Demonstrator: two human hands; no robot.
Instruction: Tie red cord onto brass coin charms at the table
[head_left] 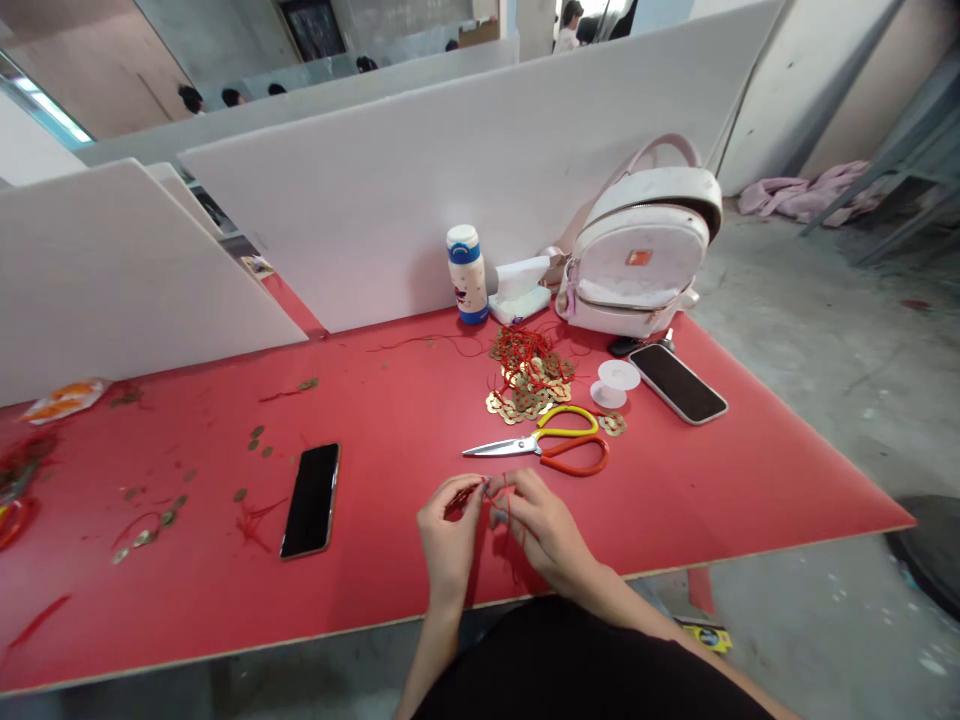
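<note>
Both hands work close together over the red table [675,490], near its front edge. My left hand [448,535] pinches a piece of red string [465,497] between thumb and fingers. My right hand [541,528] is closed on the other end of the same string, whose loose strands hang down between the hands. Just beyond them lie scissors [544,446] with one yellow and one orange handle, blades pointing left. Farther back sits a pile of brass coins tangled with red string [529,378].
A black phone [311,499] lies to the left, another phone [677,382] and a white spool [615,382] to the right. A white backpack [645,245], a blue-and-white bottle [466,273] and white partitions stand at the back. Loose coins and string scraps dot the left side.
</note>
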